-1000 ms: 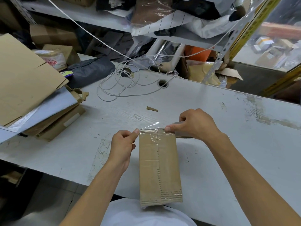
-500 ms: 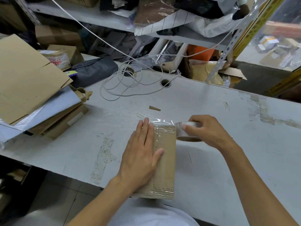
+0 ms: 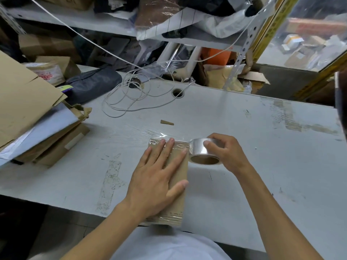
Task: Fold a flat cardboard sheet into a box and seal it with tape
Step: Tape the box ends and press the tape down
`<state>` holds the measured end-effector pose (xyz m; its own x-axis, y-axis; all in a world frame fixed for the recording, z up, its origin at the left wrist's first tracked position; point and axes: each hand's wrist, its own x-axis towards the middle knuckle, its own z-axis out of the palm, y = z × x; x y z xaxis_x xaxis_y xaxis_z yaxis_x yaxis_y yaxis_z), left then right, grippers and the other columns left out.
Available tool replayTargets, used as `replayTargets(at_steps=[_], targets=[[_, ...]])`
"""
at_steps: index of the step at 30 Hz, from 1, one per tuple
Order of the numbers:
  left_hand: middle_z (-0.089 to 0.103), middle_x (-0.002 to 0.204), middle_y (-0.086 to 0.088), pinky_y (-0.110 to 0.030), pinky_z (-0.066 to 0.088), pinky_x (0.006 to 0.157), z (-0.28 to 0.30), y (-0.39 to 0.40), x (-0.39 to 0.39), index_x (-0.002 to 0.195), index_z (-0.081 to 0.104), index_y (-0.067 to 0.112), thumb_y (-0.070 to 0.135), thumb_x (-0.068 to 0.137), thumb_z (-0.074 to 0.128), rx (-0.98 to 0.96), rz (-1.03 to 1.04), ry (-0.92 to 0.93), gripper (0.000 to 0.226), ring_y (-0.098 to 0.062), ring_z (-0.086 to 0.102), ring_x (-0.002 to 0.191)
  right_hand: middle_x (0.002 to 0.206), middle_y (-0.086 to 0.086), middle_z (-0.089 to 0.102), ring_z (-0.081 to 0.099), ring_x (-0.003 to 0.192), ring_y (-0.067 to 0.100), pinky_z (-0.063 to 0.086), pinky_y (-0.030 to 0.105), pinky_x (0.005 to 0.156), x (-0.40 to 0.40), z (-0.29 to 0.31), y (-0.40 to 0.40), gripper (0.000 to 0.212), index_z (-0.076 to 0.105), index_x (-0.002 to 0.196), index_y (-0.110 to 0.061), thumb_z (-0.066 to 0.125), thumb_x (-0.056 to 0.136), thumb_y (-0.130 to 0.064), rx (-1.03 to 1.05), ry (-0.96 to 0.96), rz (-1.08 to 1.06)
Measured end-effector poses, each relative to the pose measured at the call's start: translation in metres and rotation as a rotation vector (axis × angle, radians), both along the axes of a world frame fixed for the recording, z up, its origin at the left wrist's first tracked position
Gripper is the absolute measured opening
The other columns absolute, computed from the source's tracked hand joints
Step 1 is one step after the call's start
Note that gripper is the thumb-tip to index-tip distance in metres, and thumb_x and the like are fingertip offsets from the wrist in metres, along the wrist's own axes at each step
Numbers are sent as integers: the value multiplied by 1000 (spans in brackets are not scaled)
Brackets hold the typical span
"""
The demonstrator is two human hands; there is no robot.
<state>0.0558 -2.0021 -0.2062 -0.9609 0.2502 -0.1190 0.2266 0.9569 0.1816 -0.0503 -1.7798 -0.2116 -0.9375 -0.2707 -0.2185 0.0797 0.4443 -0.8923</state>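
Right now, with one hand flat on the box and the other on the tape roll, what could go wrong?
1. The tape roll sits at the far right corner of the cardboard box; if the right hand pulls sideways, the film may wrinkle or tear unevenly.
2. The left hand presses flat only; the box could slide on the smooth table.

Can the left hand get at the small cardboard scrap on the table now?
Probably yes. The left hand lies flat on the box, holding nothing, and the table between it and the scrap looks bare.
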Motion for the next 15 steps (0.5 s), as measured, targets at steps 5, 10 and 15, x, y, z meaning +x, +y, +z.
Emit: replayTargets(at_steps=[5,10,15], targets=[[7,167,0,-43,9,122,2,-5,-2,157,13,36,68,92,28,-19,-21,0,74,-18,3,154,71,-3,65,57,67,9,43,24,63,10,-11,-8,14,68,79,-18,69,86,-30,173,70,95],[7,167,1,-43,9,122,1,-11,-7,157,12,37,68,94,26,-2,-74,13,72,-18,5,154,87,-7,72,64,87,6,47,18,76,15,-25,9,23,72,85,-19,54,92,-32,-78,-19,-236],[8,167,2,-45,12,122,1,-15,-12,157,12,36,68,94,24,4,-96,32,72,-17,5,154,103,8,70,64,98,24,47,29,77,-5,-79,66,23,68,104,-11,49,95,-19,301,-38,-713]])
